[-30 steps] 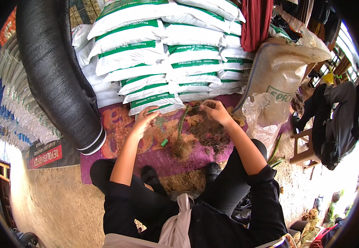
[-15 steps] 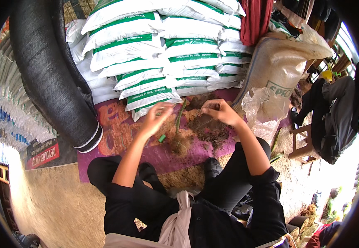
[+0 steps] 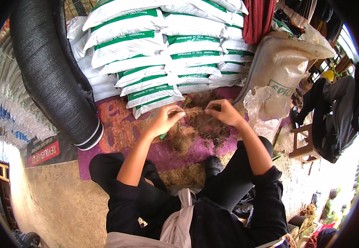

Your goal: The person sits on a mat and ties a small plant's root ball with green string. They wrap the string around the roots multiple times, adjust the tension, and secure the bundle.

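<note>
Thread [image 3: 195, 111]: pale, very fine, strung in mid-air above a purple printed sheet [image 3: 85, 163]. We note the left hand [image 3: 166, 119] pinching it between thumb and fingers, the right hand [image 3: 224, 112] doing likewise; the hands are apart, fingertips facing, a short and nearly straight span between them. We judge the fingertip hold owes to the strand's thinness, the two-sided grip to a wish to keep it taut and in sight. Where its ends run, we cannot tell. Colour reads straw to whitish; no knot we can make out at this scale. Just below, on the sheet, a roundish brown root ball [image 3: 181, 143], rough-skinned, probably set between the feet for easy reach from both sides. By the left wrist, partly hidden, a small green cylinder [image 3: 163, 136]; we cannot tell its use. Right of the ball, dark loose soil [image 3: 210, 129], which the sheet likely serves to catch. Farther out: white green-banded sacks [image 3: 192, 29] stacked beyond the sheet, apparently laid flat for stability; a roll of black netting [image 3: 49, 70] leaning left; a translucent woven sack [image 3: 270, 68] upright at right.
</note>
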`<state>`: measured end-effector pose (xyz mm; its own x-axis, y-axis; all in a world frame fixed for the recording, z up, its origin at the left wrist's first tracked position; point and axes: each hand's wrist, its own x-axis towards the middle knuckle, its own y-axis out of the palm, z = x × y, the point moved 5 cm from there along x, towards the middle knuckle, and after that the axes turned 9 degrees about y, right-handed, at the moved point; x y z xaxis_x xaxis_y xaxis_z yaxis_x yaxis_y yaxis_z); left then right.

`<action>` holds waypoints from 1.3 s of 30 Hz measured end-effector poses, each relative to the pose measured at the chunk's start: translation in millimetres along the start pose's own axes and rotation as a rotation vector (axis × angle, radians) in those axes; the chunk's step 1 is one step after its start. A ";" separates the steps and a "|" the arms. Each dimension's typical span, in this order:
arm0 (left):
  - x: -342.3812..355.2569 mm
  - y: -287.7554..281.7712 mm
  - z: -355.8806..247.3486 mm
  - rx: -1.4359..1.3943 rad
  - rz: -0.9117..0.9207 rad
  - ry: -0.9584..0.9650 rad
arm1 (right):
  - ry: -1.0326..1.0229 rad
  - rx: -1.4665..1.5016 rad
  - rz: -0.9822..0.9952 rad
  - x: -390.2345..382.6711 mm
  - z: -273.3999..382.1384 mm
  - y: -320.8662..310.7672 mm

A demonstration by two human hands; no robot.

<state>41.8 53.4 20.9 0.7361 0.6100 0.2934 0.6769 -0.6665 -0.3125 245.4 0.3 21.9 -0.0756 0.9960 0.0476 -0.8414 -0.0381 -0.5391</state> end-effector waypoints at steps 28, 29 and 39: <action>-45.7 -56.1 34.6 0.758 -0.082 -0.199 | 0.580 -1.154 -0.387 -20.1 29.3 -135.6; -48.0 -57.9 36.2 0.781 -0.085 -0.195 | 0.605 -1.126 -0.404 -21.7 25.4 -140.9; -17.7 1.6 6.7 0.573 0.146 -0.150 | -0.027 -0.533 -0.351 -6.8 33.6 -71.3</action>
<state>29.9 44.5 9.2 0.7859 0.6114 0.0932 0.4333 -0.4368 -0.7883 288.0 -6.4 88.2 0.1372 0.9392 0.3148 -0.4375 0.3425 -0.8314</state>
